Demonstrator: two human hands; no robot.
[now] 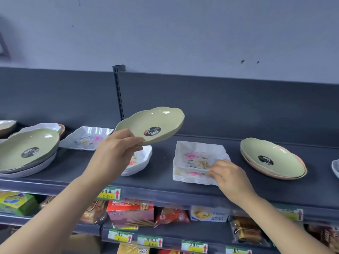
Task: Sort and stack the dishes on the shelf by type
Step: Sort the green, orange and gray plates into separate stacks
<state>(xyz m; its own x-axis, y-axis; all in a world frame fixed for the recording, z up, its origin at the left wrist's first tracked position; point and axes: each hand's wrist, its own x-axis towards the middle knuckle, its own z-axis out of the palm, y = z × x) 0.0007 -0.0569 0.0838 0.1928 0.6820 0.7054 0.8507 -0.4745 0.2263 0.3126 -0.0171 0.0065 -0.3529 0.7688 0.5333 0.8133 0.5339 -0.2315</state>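
left hand (117, 151): raised above the shelf (165, 182), fingers and thumb closed around the near left rim of a green oval dish (152, 125). the dish is clear of the shelf, tilted, its hollow facing the camera, with a dark round sticker inside.

right hand (229, 176): low at the near edge of the shelf, fingers curled, pinching the near right corner of the top square flowered dish (198, 156). that dish lies slightly askew on a stack of like square dishes (185, 176).

surroundings, left to right on the same shelf:
- a second green dish (27, 149) on top of white dishes at the left, near edge.
- behind it, a white dish (45, 126) with an orange rim showing at its right; more dishes cut off at the far left.
- a single square flowered dish (86, 138), far side, left of centre.
- a small stack of white flowered bowls (141, 160), partly hidden behind the left hand and directly below the lifted dish.
- a third green dish (271, 158) resting in a pink one, well to the right of the square stack.
- a white dish (335, 167) cut off at the right edge.

a slotted upright post (118, 92) stands on the back panel behind the lifted dish. price tags (110, 193) hang on the shelf front; snack packs (130, 211) fill the shelf below.
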